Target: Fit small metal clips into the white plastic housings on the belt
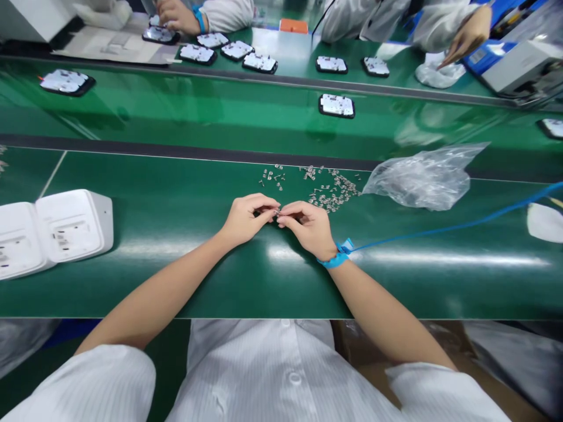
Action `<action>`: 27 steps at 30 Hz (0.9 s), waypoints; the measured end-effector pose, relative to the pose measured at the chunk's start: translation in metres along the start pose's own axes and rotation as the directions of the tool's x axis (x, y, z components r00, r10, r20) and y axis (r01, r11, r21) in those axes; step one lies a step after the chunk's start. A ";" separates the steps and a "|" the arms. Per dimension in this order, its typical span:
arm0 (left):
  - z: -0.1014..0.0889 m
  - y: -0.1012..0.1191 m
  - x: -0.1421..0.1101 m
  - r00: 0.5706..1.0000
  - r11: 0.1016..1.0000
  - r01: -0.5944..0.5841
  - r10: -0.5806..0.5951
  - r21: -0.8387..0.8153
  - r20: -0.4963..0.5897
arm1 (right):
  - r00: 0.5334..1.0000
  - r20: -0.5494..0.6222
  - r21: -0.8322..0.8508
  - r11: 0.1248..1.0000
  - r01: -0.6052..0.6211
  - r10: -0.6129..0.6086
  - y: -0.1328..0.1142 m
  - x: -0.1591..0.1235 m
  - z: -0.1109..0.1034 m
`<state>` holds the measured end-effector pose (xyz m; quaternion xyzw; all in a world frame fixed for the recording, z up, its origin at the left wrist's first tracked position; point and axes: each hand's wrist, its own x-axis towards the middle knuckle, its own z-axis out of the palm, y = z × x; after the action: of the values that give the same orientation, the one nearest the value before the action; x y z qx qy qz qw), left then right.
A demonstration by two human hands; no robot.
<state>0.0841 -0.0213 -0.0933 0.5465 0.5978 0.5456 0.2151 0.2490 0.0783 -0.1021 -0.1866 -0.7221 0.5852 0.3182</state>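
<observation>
My left hand point(248, 218) and my right hand point(308, 225) meet over the green table point(237, 281), fingertips nearly touching. Each pinches at a tiny metal piece point(277, 213) between them, too small to make out fully. A blue wrist strap point(336, 258) with a blue cord circles my right wrist. Just beyond my right hand lies a loose scatter of small metal parts point(336, 190). A smaller group of the same parts point(272, 176) is spread beyond my fingertips. To the right of the scatter rests a crumpled clear plastic bag point(422, 176).
White plastic housings point(74, 225) stand at the left. Past a dark rail runs a green lane point(211, 111) carrying black-edged assemblies with white boards point(336, 105). Across it, co-workers' hands point(470, 35) are among similar assemblies point(259, 62). The blue cord point(440, 230) stretches off right.
</observation>
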 end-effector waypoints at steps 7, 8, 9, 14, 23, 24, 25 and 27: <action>-0.001 0.001 -0.001 1.000 1.000 0.016 -0.015 -0.027 0.026 | 0.999 0.034 -0.028 1.000 -0.009 0.010 -0.001 0.001 -0.002; -0.001 0.001 -0.001 0.999 0.999 0.019 -0.018 -0.036 0.028 | 0.999 0.032 -0.037 0.999 -0.010 0.012 -0.001 0.001 -0.002; -0.001 0.000 -0.001 0.999 0.999 0.023 -0.022 -0.046 0.029 | 1.000 0.029 -0.048 0.999 -0.008 0.010 -0.001 0.001 -0.002; -0.001 0.000 0.000 1.000 0.999 0.020 -0.019 -0.039 0.014 | 1.000 0.013 -0.107 0.994 0.021 -0.020 -0.003 0.001 -0.003; -0.002 0.003 0.000 1.000 1.000 0.016 -0.016 -0.002 0.019 | 0.999 0.031 -0.197 0.980 0.035 -0.029 -0.004 0.001 -0.005; -0.003 0.003 0.000 1.000 1.000 0.020 -0.020 -0.004 0.023 | 0.999 0.033 -0.204 0.978 0.036 -0.030 -0.004 0.001 -0.005; -0.003 0.003 0.000 0.999 1.000 0.025 -0.025 -0.010 0.026 | 0.999 0.035 -0.210 0.977 0.038 -0.032 -0.003 0.001 -0.005; -0.003 0.002 0.000 0.999 0.999 0.037 -0.036 -0.029 0.025 | 0.999 0.036 -0.214 0.976 0.041 -0.035 -0.003 0.001 -0.006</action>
<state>0.0823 -0.0230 -0.0901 0.5387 0.5969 0.5438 0.2404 0.2525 0.0823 -0.0981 -0.1965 -0.7895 0.5007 0.2957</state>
